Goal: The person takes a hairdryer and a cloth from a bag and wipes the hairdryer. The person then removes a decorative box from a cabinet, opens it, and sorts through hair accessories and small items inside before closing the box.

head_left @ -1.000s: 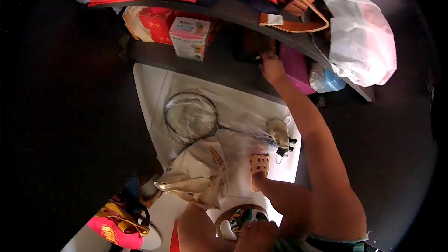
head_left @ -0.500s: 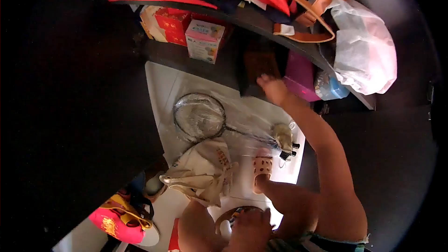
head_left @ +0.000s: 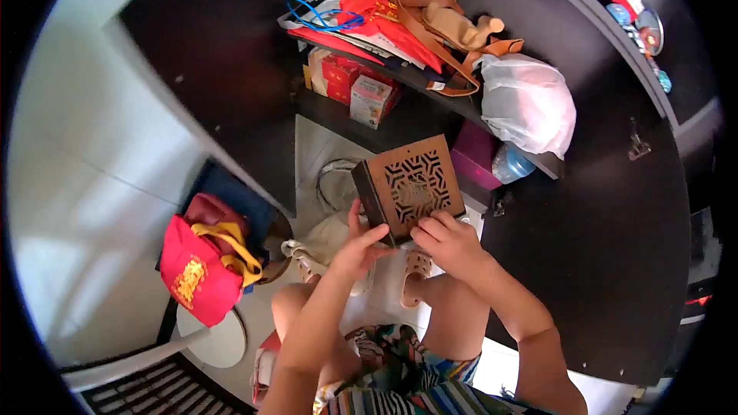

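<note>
A brown wooden box (head_left: pixel 419 188) with a lattice pattern cut through its top is held tilted before me, above my knees. My left hand (head_left: pixel 360 250) grips its lower left corner, thumb against the side and some fingers underneath. At the lower right edge of the top, my right hand (head_left: pixel 446 244) presses with curled fingers. Behind the box, part of a round racket-like frame (head_left: pixel 332 184) in clear wrap shows on the floor. A cream cloth bag (head_left: pixel 330 242) lies below it, partly covered by my left hand and arm.
Ahead is a dark cabinet shelf (head_left: pixel 415 77) with red bags, a brown strap and a white plastic bag (head_left: pixel 530 104). Underneath stand a small white box (head_left: pixel 371 100), a purple box (head_left: pixel 475 155) and a blue container (head_left: pixel 511 164). A dark door (head_left: pixel 584 261) stands at right, a red bag (head_left: pixel 201 269) at left.
My right hand has drawn the box off the lower shelf and towards me. My left hand has risen from my lap to the box. The view has widened and shifted.
</note>
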`<state>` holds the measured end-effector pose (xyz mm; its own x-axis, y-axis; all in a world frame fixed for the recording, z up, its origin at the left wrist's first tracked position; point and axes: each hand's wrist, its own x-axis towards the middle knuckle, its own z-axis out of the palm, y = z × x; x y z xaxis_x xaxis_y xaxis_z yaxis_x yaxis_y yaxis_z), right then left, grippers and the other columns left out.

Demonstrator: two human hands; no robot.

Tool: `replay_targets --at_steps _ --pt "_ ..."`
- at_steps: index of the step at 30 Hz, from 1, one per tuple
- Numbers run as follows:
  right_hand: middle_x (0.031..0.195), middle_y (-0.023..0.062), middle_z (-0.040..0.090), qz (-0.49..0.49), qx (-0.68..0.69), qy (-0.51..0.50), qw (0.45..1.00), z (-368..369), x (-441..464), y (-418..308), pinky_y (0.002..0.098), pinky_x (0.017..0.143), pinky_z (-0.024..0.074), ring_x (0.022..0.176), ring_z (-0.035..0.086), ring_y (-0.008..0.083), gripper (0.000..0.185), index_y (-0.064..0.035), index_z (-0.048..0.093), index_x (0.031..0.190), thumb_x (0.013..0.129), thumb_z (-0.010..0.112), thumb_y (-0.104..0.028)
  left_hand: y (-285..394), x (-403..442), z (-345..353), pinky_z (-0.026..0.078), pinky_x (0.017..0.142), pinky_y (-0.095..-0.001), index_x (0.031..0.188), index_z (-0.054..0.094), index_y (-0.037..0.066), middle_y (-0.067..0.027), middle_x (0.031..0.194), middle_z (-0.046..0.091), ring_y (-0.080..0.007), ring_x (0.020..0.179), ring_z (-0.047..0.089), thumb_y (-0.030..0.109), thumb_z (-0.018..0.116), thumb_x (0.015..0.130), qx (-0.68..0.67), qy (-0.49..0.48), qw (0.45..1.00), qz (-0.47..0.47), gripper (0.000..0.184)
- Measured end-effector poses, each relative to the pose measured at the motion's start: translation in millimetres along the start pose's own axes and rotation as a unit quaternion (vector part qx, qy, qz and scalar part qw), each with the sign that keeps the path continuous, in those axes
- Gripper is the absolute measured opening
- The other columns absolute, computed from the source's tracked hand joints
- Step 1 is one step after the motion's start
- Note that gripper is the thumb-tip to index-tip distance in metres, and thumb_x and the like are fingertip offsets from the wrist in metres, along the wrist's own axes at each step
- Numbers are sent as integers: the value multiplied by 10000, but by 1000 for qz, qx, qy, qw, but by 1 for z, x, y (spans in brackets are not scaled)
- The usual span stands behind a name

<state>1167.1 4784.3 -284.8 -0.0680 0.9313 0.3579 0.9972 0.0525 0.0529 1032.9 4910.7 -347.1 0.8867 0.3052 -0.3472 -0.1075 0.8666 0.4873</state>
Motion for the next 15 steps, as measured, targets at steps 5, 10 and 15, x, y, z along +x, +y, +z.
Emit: replay_targets --at_steps 5,10,15 --pt "835 -6 521 -38 -7 22 999 -38 -11 -55 230 506 450 778 529 157 260 -116 569 839 580 560 -127 -18 -52 6 384 868 -390 1328 -60 282 -82 1308 247 -249 1163 337 34 621 699 66 -49 986 142 960" --pt "916 -3 541 -15 131 36 991 -79 -7 -87 355 763 409 859 502 202 325 -146 582 956 636 631 -169 -34 -117 1 336 922 -398 1341 -15 258 -76 1324 240 -259 1198 299 -6 587 668 -60 -58 984 157 942" --pt "1012 133 506 210 315 124 917 -117 23 -82 352 785 416 931 493 288 481 -33 517 1068 634 688 -153 -51 -152 -12 243 994 -392 1351 19 216 -68 1345 219 -253 1238 237 -1 609 641 -47 -74 973 213 949"
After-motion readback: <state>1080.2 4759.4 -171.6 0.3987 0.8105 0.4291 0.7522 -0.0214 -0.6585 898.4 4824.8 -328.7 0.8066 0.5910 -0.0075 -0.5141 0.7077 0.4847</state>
